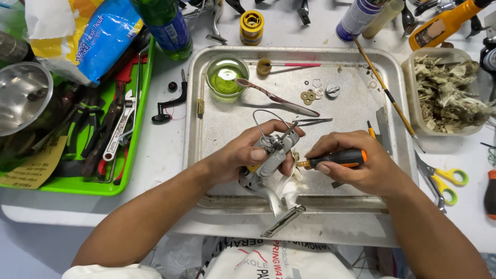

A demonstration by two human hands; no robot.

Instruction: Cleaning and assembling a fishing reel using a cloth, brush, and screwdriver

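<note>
A white tabletop [155, 150] carries a green tool tray [135, 129] and a metal tray [356, 108]. Over the metal tray's near edge, the left hand [243, 155] grips a silver fishing reel [271, 155], long axis running near-to-far. The right hand [356, 163] closes around an orange-and-black screwdriver [336, 158] pointing left at the reel; its tip is hidden.

1. The reel [271, 157] in the near middle is silver-grey, with a white cloth [292, 188] under it.
2. The screwdriver [338, 157] has a black handle with an orange end.
3. The tray [356, 111] is dull silver metal.
4. The small bowl [226, 76], far in the tray, is clear green.
5. The bin [137, 129] at the left is bright green.
6. The scissors [447, 181] at the right have yellow-green handles.
7. The spool [251, 26], far, is yellow.
8. The worktop [160, 150] is white.
</note>
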